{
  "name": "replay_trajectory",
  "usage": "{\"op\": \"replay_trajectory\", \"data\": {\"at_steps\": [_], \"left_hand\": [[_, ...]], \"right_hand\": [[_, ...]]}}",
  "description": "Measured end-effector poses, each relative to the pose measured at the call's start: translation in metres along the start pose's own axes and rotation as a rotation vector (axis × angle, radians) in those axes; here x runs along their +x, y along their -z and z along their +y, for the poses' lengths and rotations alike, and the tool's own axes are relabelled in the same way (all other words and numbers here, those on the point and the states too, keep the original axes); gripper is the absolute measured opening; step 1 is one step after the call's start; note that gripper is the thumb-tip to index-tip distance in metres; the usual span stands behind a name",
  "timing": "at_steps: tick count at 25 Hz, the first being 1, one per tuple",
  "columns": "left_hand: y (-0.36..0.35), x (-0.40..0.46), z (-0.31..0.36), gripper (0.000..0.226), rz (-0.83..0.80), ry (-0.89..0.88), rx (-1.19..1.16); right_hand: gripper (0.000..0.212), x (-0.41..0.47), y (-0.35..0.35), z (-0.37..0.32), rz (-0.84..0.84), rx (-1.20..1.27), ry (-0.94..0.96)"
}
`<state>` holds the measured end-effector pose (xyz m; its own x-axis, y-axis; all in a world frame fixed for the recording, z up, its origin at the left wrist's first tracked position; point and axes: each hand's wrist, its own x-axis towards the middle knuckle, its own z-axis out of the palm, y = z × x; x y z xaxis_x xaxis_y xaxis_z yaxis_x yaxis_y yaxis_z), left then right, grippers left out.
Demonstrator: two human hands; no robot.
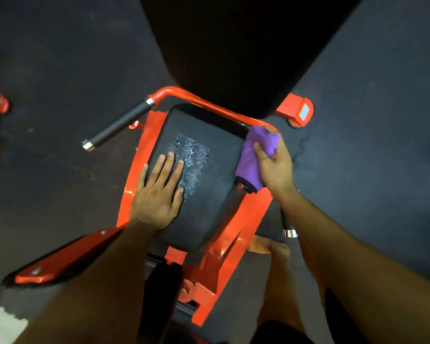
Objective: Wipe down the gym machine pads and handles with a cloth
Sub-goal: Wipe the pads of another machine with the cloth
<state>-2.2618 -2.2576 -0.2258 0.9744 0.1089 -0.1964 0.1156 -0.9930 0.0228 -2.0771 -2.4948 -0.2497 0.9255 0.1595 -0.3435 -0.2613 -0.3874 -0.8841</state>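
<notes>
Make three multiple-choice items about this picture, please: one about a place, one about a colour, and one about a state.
1. Where does the left hand rest?
A. on the black seat pad
B. on the left handle
C. on the floor

2. What colour is the cloth?
A. white
B. purple
C. green

3. In what state is the middle of the seat pad?
A. torn open
B. covered by the cloth
C. marked with a whitish wet or foamy patch

Answers:
1 A, the left hand lies flat with straight fingers on the pad's left side, away from the left handle.
2 B, the cloth that the right hand grips round the right handle is purple.
3 C, a whitish patch shows beside the left fingertips, and the cloth is at the pad's right edge.
</notes>
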Motion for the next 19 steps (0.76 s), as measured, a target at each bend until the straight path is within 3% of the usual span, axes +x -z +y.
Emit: {"op": "replay_trajectory", "data": {"at_steps": [3,10,15,19], "left_hand": [[-0.004,0.005,-0.002,0.070,-0.009,0.037,-0.024],[-0.009,0.002,-0.006,0.077,-0.049,0.013,0.013],[-0.008,0.003,-0.004,0.076,-0.025,0.007,0.001],[-0.008,0.001,-0.004,0.076,-0.010,0.015,-0.010]], "right_hand": [[0.058,-0.016,-0.034,0.011,0.094,0.148,-0.058],[0.063,-0.241,-0.112,0.011,0.083,0.292,-0.355],[0.047,-0.175,-0.101,0.017,0.245,0.351,-0.307],[0.037,-0.061,-0.077,0.015,0.343,0.272,-0.104]]}}
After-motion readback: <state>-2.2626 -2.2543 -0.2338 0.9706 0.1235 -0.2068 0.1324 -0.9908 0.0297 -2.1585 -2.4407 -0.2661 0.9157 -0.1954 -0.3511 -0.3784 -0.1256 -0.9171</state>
